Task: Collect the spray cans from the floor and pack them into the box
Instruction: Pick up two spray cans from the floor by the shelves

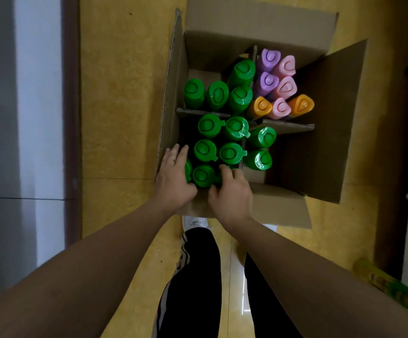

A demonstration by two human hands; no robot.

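The box [320, 118] stands open on the yellow floor [125, 93], split into four cells by cardboard dividers [198, 112]; the spray cans [208, 125] stand upright inside, caps up. The near-left cell is almost full of green ones, the far-left holds four more, the far-right holds purple, pink and orange cans [281, 86], and the near-right has only two green cans [261, 147] against the divider.

Both hands work the nearest row. The left hand [176, 176] lies with fingers straight and together against the corner can [188, 170], pressing it in beside the box wall. The right hand [232, 193] has its fingers curled over the cap of the end can [223, 170], though blur leaves it unclear whether the thumb closes beneath. The middle can [203, 175] sits between them, untouched.

These cans are likely rigid metal, fairly light, smooth and slippery on the body; the plastic caps could pop off, so the body just under the cap is the safer hold, lowered straight down.

The packed neighbours and thin dividers leave little room for fingers; the near flap [283, 208] juts toward the person's white shoe [195, 222]; a yellow-green carton [381, 281] lies off to the right.
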